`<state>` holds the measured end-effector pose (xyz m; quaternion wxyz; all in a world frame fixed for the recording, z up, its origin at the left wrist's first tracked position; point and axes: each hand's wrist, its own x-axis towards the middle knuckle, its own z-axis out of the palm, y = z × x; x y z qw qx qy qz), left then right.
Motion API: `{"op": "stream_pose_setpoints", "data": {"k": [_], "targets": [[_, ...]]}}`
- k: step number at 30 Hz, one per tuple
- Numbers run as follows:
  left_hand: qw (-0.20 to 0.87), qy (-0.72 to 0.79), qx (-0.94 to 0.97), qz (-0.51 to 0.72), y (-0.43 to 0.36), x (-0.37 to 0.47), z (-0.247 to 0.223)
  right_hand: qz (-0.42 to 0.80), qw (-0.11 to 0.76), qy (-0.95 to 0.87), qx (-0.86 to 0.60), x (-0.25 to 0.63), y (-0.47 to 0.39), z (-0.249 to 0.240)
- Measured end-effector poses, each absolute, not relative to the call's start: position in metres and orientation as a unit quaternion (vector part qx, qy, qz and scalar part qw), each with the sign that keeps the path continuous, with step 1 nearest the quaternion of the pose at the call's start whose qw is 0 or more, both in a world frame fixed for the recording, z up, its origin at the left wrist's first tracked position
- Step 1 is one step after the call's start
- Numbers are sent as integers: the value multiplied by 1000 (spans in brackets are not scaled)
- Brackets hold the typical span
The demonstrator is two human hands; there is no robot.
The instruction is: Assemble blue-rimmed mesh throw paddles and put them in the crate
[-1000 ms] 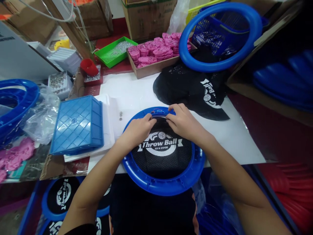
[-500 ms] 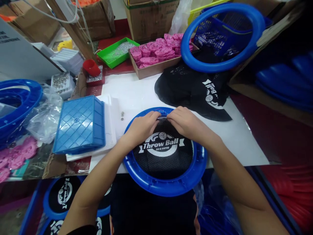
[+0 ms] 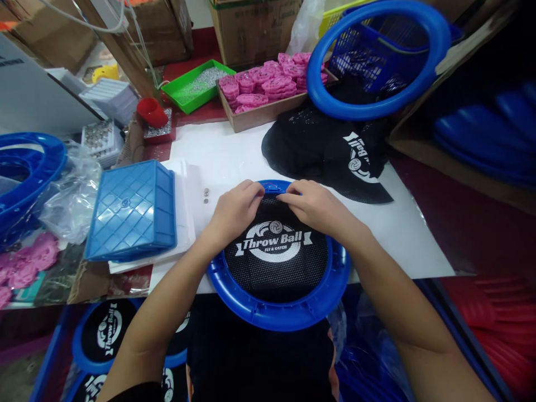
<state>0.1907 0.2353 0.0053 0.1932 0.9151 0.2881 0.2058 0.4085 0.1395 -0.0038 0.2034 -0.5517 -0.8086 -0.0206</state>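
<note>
Blue-rimmed disc (image 3: 275, 245) shows lettered black mesh (image 3: 278, 276), left hand (image 3: 235, 210) and right hand (image 3: 316, 206) pinching its far edge.

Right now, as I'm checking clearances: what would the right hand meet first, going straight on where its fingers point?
Probably the left hand, facing the right hand across a gap at the far rim of the blue ring; relative depth is unclear.

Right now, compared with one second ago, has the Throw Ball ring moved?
No; the Throw Ball ring shows no clear shift against the blue box.
</note>
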Motion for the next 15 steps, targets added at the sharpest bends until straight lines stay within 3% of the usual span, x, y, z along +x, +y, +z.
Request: {"op": "stream_pose_setpoints", "data": {"k": [8, 15], "targets": [[192, 280, 921, 193, 233, 190, 2, -23, 269, -821, -503, 411, 139, -6], [232, 296, 904, 203, 237, 192, 4, -4, 258, -814, -520, 412, 141, -9]]}}
